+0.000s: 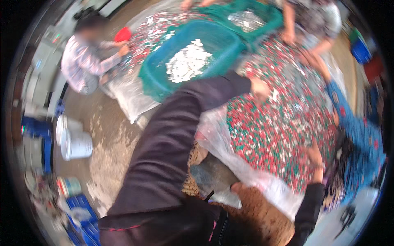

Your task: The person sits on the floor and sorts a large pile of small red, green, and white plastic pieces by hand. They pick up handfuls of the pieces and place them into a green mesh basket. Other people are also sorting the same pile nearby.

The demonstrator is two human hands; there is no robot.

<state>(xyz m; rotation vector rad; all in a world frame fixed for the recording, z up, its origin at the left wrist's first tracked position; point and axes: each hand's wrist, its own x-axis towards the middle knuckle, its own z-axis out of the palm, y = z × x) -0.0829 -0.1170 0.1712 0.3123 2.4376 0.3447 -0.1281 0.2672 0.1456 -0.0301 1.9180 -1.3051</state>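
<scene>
A wide pile of small red, green and white pieces is spread on clear plastic sheeting. My left hand, in a dark sleeve, reaches over the upper left part of the pile. Beside its fingertips is a pale flat piece; whether the hand touches it I cannot tell. My right hand is low over the pile's right side, nearest the loose pieces there. Motion blurs the fingers of both hands. Left of the pile, a green net-lined tub holds a heap of white flat pieces.
A second green net holds pale pieces at the back. A person at left holds a red scoop. Other people sit at the back right and right, one blue-patterned sleeve reaching across the pile. White buckets stand left.
</scene>
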